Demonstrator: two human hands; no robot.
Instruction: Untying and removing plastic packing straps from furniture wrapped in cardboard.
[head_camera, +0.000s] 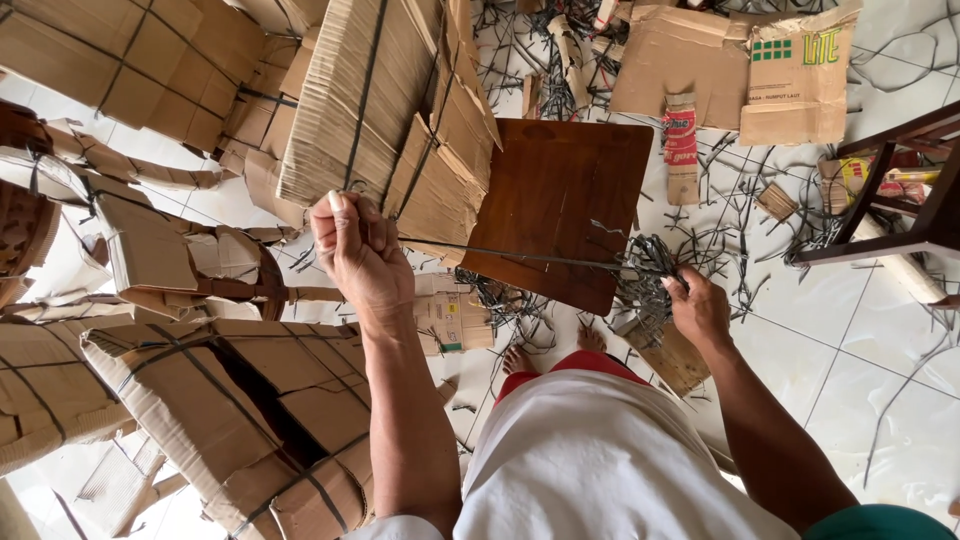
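Left hand (360, 250) and right hand (697, 308) stretch strap (520, 257).

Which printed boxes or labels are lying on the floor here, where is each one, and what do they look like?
Flattened carton: top right on the tiles, brown cardboard with green printing.
Narrow carton strip: left of that carton, upright, red and white panel.
Small carton: centre, beside the left hand, tan with a small green and yellow mark.
Package: under the dark wooden frame, yellow and red.
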